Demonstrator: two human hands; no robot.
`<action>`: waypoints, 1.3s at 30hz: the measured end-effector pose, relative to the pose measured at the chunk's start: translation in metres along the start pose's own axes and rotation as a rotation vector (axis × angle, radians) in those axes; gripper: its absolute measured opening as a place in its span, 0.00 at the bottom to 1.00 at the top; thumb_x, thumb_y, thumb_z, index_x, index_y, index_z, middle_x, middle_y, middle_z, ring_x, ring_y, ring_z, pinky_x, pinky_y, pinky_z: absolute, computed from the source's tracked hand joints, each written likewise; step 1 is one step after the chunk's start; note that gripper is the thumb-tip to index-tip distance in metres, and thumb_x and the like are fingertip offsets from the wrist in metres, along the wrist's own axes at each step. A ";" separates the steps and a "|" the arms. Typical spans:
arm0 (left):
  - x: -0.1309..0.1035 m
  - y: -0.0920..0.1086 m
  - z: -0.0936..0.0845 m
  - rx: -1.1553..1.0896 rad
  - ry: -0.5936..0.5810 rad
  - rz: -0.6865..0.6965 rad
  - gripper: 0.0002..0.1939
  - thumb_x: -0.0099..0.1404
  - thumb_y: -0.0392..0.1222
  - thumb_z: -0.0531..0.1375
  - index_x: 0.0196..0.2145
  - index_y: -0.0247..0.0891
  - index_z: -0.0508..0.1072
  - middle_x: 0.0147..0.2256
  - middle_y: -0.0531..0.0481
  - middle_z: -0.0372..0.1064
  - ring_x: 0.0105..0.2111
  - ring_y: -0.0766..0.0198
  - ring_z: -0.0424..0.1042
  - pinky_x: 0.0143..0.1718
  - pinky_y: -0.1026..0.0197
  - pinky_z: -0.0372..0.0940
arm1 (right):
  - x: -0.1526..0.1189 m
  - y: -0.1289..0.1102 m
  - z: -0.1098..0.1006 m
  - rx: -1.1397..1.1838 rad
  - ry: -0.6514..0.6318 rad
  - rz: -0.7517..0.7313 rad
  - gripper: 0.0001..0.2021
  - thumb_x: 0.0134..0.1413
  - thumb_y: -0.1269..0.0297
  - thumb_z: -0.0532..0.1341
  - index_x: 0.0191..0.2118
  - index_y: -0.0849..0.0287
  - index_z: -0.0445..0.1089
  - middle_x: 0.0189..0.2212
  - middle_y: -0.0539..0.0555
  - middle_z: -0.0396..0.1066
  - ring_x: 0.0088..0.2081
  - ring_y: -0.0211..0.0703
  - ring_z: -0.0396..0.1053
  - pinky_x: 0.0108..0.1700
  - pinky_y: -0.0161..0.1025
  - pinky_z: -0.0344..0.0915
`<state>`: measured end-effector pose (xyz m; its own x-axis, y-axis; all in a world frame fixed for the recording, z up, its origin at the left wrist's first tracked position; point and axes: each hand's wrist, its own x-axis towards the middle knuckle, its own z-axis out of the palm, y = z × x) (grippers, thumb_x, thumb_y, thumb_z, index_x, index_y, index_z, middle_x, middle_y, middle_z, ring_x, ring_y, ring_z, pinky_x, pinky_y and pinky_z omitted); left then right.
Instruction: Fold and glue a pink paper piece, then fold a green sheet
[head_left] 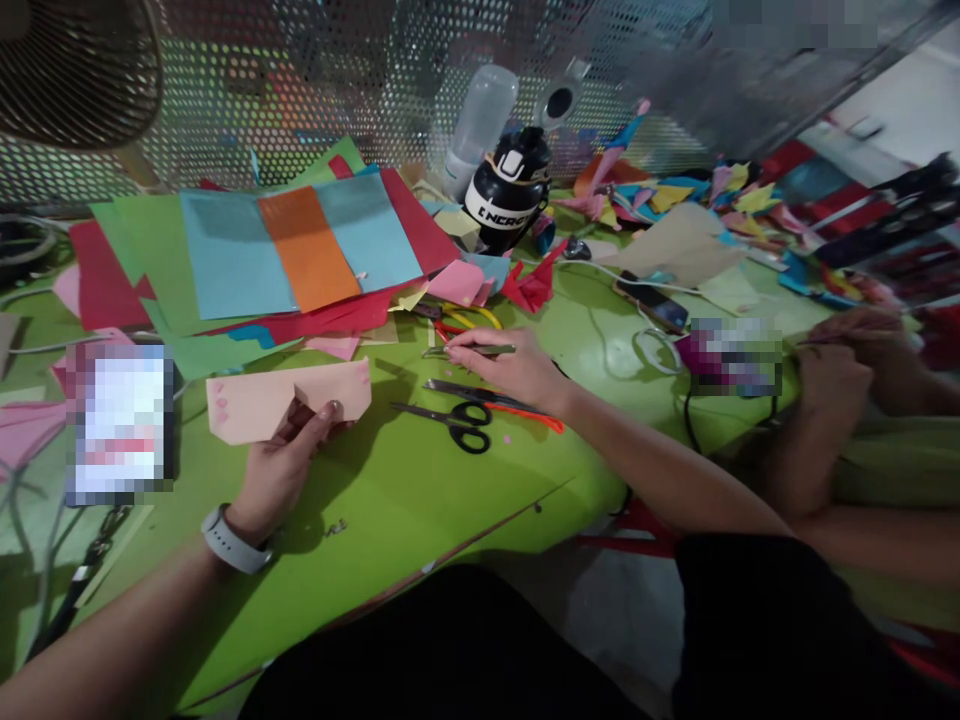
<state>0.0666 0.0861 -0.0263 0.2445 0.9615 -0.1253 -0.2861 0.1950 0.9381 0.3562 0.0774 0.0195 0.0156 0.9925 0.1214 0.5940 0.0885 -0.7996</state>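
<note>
My left hand pinches a pale cream paper piece by its lower right part, thumb on top. Pink marks show at both ends of the paper, and two of its lower corners are cut at a slant. In my right hand is a slim grey pen-like tool, lying across the fingers; its exact kind is hard to make out. Just below that hand lie black-handled scissors and, beside them, a long dark blade-like tool. An orange strip runs alongside it.
Stacked coloured sheets lie at the back left, near a fan. A black bottle stands behind, with paper scraps to its right. A lit phone is at left. Another person's hands are at right.
</note>
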 end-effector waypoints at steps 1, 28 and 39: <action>0.000 0.000 0.000 0.010 0.003 -0.001 0.10 0.58 0.43 0.70 0.31 0.37 0.73 0.31 0.53 0.70 0.33 0.66 0.73 0.39 0.61 0.74 | -0.001 0.000 0.000 -0.018 0.001 -0.010 0.12 0.57 0.53 0.63 0.36 0.55 0.77 0.34 0.52 0.79 0.35 0.44 0.76 0.39 0.41 0.75; -0.001 -0.001 0.003 -0.080 0.028 -0.019 0.11 0.56 0.42 0.70 0.33 0.39 0.73 0.34 0.52 0.72 0.38 0.63 0.74 0.44 0.59 0.75 | -0.047 -0.002 0.020 -0.152 0.358 -0.134 0.09 0.59 0.58 0.63 0.42 0.54 0.75 0.36 0.53 0.81 0.37 0.48 0.80 0.39 0.44 0.77; -0.002 0.003 0.004 -0.044 0.057 -0.036 0.12 0.55 0.42 0.71 0.30 0.38 0.72 0.33 0.51 0.73 0.37 0.63 0.75 0.45 0.58 0.75 | -0.047 0.011 0.025 -0.317 0.196 -0.223 0.09 0.63 0.57 0.60 0.43 0.52 0.76 0.38 0.54 0.81 0.34 0.46 0.79 0.40 0.44 0.75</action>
<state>0.0690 0.0843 -0.0225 0.2022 0.9630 -0.1784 -0.3192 0.2370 0.9176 0.3419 0.0337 -0.0104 -0.0067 0.9145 0.4044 0.8171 0.2382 -0.5250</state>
